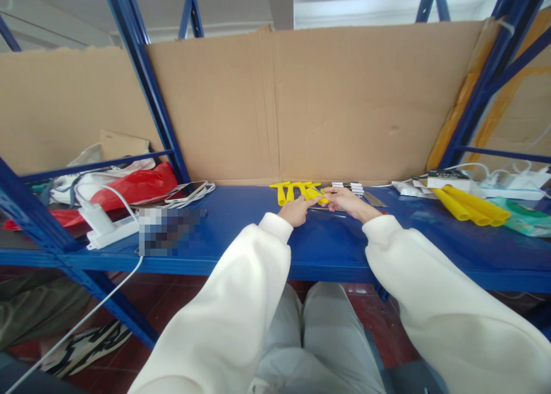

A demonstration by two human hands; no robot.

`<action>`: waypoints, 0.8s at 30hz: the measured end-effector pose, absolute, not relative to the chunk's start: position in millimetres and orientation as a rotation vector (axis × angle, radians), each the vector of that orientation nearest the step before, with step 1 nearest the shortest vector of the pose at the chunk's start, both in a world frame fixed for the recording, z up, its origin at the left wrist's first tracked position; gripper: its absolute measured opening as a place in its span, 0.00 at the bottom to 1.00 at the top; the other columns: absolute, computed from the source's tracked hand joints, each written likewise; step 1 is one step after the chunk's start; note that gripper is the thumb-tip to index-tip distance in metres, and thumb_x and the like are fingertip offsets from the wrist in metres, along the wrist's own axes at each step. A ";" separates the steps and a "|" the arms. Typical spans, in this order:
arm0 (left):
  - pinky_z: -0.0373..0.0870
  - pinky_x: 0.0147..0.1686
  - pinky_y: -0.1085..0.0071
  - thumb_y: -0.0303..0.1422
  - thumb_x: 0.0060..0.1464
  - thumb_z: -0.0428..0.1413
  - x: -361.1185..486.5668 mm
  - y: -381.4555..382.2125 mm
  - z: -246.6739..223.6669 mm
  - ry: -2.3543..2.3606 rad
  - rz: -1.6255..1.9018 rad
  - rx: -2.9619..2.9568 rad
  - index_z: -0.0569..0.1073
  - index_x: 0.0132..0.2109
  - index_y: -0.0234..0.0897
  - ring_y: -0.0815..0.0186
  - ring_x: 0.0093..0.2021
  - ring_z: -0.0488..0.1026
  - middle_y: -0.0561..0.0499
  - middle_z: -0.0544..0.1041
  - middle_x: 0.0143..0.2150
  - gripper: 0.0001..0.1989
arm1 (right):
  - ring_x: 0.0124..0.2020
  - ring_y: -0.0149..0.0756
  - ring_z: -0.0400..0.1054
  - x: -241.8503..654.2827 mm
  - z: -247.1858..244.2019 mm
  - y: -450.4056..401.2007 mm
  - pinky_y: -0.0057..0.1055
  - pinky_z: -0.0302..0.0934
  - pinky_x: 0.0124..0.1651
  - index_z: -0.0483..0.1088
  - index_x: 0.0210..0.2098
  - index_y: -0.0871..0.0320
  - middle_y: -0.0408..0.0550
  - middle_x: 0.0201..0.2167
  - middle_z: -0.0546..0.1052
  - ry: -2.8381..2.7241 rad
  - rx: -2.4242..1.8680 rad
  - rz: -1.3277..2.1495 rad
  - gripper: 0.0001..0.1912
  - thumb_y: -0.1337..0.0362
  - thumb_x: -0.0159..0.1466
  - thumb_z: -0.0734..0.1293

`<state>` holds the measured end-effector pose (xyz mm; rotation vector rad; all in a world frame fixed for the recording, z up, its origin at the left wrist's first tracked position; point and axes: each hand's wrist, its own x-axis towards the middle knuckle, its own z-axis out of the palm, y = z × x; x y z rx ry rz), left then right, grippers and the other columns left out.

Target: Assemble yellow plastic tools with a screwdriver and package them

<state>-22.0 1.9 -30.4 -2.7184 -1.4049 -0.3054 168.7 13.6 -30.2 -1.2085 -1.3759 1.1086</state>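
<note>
Far left: red plastic bag (135,186) on the blue shelf, white power strip (116,233) with a plugged-in white adapter (97,217) in front of it. Next, smartphone (186,192) with a coiled white cable (202,190) just beside it; blurred-out patch in front, contents can't be told. Blue tabletop (241,210) runs along the middle, cardboard panel (344,107) standing behind.

Row of yellow tubular pieces (282,194) at mid-table, near the panel. Left hand (295,211) just in front of them, index finger stretched toward the right hand, other fingers folded; can't tell if it has hold of anything. Yellow piece (323,197) sits between the two hands, at the fingertips. Right hand (344,201) part-closed, fingers bent in at that piece; too small to tell if gripped.

Black-and-white items (353,188) lie just behind the right hand. Far right: black-and-white box (448,180), yellow tubes (471,205) in front, green packet (525,217) beside them.
</note>
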 end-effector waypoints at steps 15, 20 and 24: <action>0.70 0.52 0.58 0.23 0.60 0.48 -18.7 -1.2 -28.6 -1.494 -0.292 -2.680 0.54 0.74 0.49 0.51 0.54 0.74 0.39 0.71 0.58 0.37 | 0.19 0.27 0.66 179.7 -28.2 20.9 0.23 0.64 0.25 0.71 0.45 0.59 0.45 0.25 0.79 -1.432 -1.271 1.026 0.08 0.67 0.65 0.69; 0.68 0.54 0.56 0.22 0.61 0.47 -20.6 2.1 -26.5 -1.599 -0.526 -2.692 0.52 0.74 0.47 0.52 0.52 0.75 0.38 0.71 0.58 0.38 | 0.39 0.38 0.76 223.3 -27.0 37.6 0.31 0.69 0.43 0.77 0.45 0.62 0.57 0.40 0.82 -1.372 -1.701 0.345 0.12 0.73 0.64 0.64; 0.66 0.58 0.58 0.21 0.61 0.48 -22.1 7.8 -25.8 -1.632 -0.960 -2.747 0.53 0.74 0.43 0.55 0.54 0.73 0.38 0.72 0.57 0.37 | 0.53 0.52 0.73 260.2 -29.8 41.5 0.44 0.66 0.54 0.80 0.47 0.55 0.58 0.49 0.80 -1.350 -2.097 0.020 0.17 0.69 0.60 0.68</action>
